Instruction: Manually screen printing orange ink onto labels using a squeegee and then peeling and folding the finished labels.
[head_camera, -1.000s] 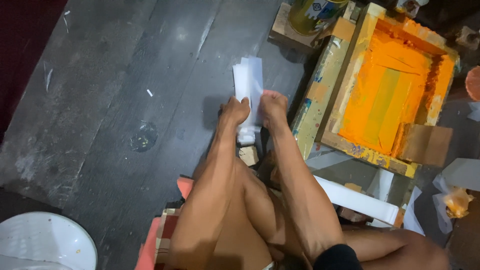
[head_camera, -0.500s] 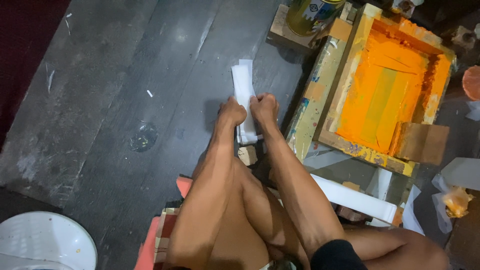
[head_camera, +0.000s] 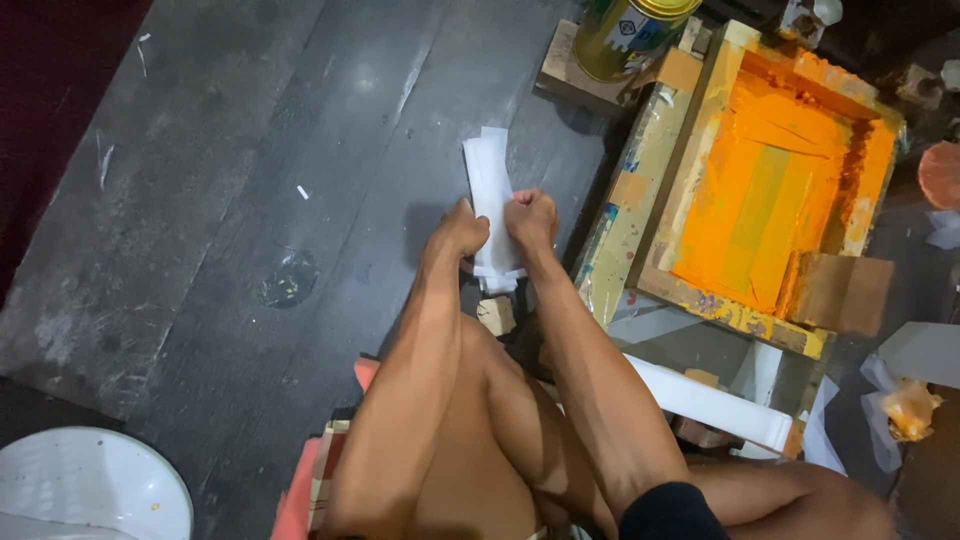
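My left hand (head_camera: 461, 233) and my right hand (head_camera: 531, 217) are both closed on a narrow stack of white paper strips (head_camera: 489, 180), which points away from me over the dark board floor (head_camera: 250, 200). The hands grip the strips side by side, near the near end, and the far end sticks out beyond my fingers. A small wooden block (head_camera: 496, 315) lies just below the strips, by my knee.
To the right stands a wooden screen-printing frame (head_camera: 640, 190) filled with orange ink (head_camera: 775, 190), a brown squeegee (head_camera: 838, 293) leaning on it. A yellow-green can (head_camera: 625, 35) sits on a block behind. A white basin (head_camera: 90, 490) is at bottom left.
Both hands have shifted slightly along the strips, the right hand closing nearer the left. The strips stay in about the same place.
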